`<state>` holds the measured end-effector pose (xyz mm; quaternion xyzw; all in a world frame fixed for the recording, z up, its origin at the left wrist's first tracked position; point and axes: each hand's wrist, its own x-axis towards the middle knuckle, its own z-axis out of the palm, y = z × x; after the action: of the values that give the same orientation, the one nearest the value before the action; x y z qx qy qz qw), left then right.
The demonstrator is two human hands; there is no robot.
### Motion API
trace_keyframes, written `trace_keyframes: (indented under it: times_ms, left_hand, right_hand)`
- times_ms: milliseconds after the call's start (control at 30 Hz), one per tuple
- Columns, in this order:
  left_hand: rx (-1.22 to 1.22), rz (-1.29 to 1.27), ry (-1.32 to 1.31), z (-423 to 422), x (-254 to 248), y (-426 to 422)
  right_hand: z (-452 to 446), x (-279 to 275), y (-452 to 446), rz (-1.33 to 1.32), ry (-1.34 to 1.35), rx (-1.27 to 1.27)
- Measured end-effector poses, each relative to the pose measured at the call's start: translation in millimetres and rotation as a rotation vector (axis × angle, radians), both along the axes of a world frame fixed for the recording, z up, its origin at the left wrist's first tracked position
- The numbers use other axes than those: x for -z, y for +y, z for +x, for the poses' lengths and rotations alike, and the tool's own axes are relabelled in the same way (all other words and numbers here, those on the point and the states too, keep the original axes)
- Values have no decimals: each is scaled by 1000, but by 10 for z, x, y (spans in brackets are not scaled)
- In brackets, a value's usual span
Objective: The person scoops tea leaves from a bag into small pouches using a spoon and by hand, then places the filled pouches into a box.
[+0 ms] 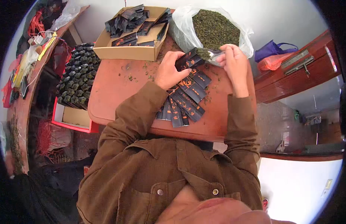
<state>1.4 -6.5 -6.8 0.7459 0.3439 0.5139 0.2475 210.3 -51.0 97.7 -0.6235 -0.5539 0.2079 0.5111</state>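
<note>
My left hand (pixel 168 71) grips a black packet (pixel 188 59) with orange print, its mouth toward the right. In my right hand (pixel 234 65) is a small clear scoop (pixel 217 55) carrying dried green tea leaves. The scoop's tip meets the packet's mouth; whether it reaches inside, I cannot tell. Below my hands, several black packets (pixel 187 103) lie fanned out on the reddish-brown table (pixel 124 97). Just beyond the right hand stands an open clear plastic bag (pixel 182 31) full of loose tea leaves (pixel 216 30).
A cardboard box (pixel 128 53) of black packets stands at the table's back left. Left of the table, a red-edged box (pixel 75 127) holds rows of filled dark packets (pixel 78 72). Leaf crumbs dot the tabletop. A cluttered bench (pixel 34 86) runs along the left side.
</note>
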Motion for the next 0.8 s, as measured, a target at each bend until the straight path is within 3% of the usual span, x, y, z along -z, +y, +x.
trace_keyframes:
  times_ms: [100,167,300,500,800]
  left_hand:
    - [4,-8,12,9,-30,-19]
    - [19,9,8,18,-5,9]
    - [30,-68,28,25,-52,-31]
    - [10,-69,16,22,-15,26]
    - [36,-96,-62,27,38,49]
  right_hand:
    - [-184,99,-125,211,-401,-12]
    - [-340,136,-232,220,-517,-12]
    - [-464,312,-292,371,-499,-60]
    - [-228,1,-302,339,-205,1]
    - [462,17,1247,289,-440,185]
